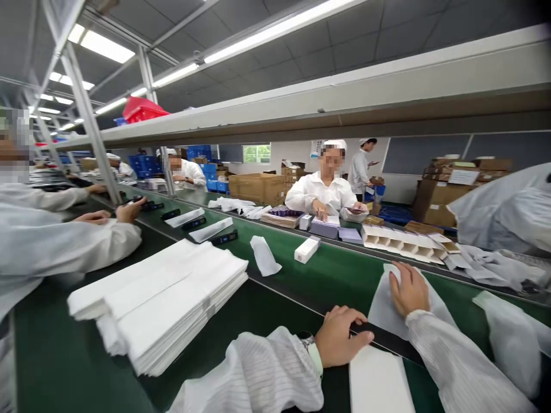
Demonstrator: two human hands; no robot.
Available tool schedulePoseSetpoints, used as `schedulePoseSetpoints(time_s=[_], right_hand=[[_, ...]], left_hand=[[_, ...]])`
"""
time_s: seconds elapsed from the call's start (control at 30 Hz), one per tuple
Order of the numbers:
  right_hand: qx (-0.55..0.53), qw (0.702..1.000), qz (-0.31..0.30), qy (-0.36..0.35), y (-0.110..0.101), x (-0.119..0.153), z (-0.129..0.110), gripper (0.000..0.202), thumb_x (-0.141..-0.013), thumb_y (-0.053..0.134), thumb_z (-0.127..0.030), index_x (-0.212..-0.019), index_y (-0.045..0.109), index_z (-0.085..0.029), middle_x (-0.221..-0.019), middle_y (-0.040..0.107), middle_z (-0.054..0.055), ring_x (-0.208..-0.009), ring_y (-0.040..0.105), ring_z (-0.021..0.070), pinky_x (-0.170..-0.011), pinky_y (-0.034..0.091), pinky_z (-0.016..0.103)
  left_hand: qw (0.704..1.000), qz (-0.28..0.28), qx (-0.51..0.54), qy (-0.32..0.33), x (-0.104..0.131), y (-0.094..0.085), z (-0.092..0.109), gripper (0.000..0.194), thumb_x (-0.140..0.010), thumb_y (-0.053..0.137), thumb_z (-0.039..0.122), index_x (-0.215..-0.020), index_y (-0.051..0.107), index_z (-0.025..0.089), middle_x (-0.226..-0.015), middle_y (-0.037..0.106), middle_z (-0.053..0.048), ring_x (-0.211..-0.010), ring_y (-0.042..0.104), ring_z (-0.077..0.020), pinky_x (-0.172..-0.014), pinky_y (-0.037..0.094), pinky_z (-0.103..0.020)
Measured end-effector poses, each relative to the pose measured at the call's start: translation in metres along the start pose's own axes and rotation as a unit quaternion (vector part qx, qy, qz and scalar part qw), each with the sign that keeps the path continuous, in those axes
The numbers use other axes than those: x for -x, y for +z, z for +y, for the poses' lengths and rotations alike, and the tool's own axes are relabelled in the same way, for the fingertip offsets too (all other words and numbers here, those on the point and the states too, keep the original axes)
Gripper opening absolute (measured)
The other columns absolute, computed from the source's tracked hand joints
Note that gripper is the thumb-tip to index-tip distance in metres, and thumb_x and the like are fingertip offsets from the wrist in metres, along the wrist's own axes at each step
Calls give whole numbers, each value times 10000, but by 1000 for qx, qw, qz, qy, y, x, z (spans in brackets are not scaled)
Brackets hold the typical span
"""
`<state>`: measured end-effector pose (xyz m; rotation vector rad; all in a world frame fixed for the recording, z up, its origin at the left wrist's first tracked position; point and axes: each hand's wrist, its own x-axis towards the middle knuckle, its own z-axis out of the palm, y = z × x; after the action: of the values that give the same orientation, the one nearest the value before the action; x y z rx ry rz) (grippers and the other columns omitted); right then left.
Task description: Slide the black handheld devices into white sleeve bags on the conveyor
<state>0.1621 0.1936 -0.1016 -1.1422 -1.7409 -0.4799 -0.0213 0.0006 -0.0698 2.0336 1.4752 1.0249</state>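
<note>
A long green conveyor belt is seen running across the workplace, with a grey shelf above it. On the near green table a large stack of white pouches is laid, at the left of the person's arms. One white pouch is spread flat at the near edge of the belt, and the right hand is pressed on it with open palm and fingers extended. A black flat device is lying just before this pouch, and its left end is gripped by the left hand, whose fingers are curled around it. The two hands are kept a little apart. A white flat piece is placed below the device. Further on the belt a filled pouch and a small white box are seen. On the other side a person in white coat is seated, and a co-worker's hands are seen at the left.
</note>
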Motion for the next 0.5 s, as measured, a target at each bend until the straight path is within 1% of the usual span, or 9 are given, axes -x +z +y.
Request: schedulePoseSetpoints(time_s=[0.1, 0.17, 0.23, 0.27, 0.3, 0.4, 0.43, 0.47, 0.5], right_hand=[[-13, 1000, 20, -6, -3, 6, 10, 351, -772, 345, -352, -1031, 525, -198, -986, 522, 132, -922, 488, 284, -755, 390, 425], [-23, 999, 28, -12, -5, 11, 14, 350, -768, 343, -341, -1024, 529, -191, -961, 536, 144, -905, 493, 292, -750, 385, 422], [-27, 999, 32, -17, -8, 14, 15, 368, -770, 327, -338, -1027, 526, -164, -941, 543, 150, -891, 494, 294, -755, 384, 422], [-26, 999, 34, -19, -9, 16, 15, 379, -770, 316, -339, -1023, 526, -150, -927, 546, 149, -878, 497, 293, -754, 386, 422], [-22, 999, 38, -20, -11, 17, 15, 387, -769, 307, -340, -1015, 527, -138, -910, 548, 147, -863, 499, 289, -751, 390, 421], [-14, 998, 54, -21, -19, 20, 11, 387, -772, 292, -328, -993, 530, -117, -872, 554, 139, -838, 499, 271, -760, 392, 411], [-14, 998, 59, -21, -22, 21, 9, 381, -775, 291, -320, -989, 529, -114, -869, 556, 136, -836, 498, 266, -768, 390, 406], [-16, 998, 60, -20, -25, 21, 8, 372, -777, 292, -310, -988, 526, -112, -867, 558, 134, -835, 496, 261, -772, 389, 401], [-19, 998, 58, -18, -28, 22, 6, 360, -779, 298, -299, -989, 522, -111, -872, 559, 131, -837, 495, 256, -775, 388, 394]], left_hand=[[998, 59, -12, -25, 13, -29, 11, 211, -772, 469, 298, -958, 528, 217, -952, 535, -39, -941, 463, -179, -848, 372, -323], [995, 95, -34, -27, 27, -59, 20, 187, -773, 466, 264, -941, 537, 221, -969, 527, -33, -962, 458, -171, -869, 365, -311], [984, 137, -117, -11, 44, -97, 26, 156, -779, 458, 224, -897, 560, 228, -950, 542, -10, -940, 481, -146, -858, 381, -271], [976, 142, -163, -13, 52, -119, 27, 136, -778, 462, 217, -854, 575, 229, -923, 556, 8, -923, 495, -137, -849, 389, -249], [972, 149, -180, -23, 60, -142, 25, 128, -778, 464, 220, -816, 586, 225, -900, 564, 19, -912, 505, -138, -841, 393, -245], [954, 193, -216, -77, 80, -213, 14, 171, -789, 455, 277, -811, 592, 178, -848, 568, 29, -864, 530, -164, -808, 416, -286], [945, 214, -228, -98, 85, -233, 11, 209, -801, 436, 297, -805, 592, 158, -838, 565, 28, -859, 532, -178, -797, 420, -312], [934, 239, -239, -117, 89, -251, 8, 252, -827, 395, 303, -796, 587, 144, -837, 562, 18, -851, 532, -178, -786, 425, -335], [923, 263, -248, -129, 92, -264, 7, 318, -870, 301, 293, -833, 573, 132, -857, 554, 11, -867, 528, -168, -782, 426, -351]])
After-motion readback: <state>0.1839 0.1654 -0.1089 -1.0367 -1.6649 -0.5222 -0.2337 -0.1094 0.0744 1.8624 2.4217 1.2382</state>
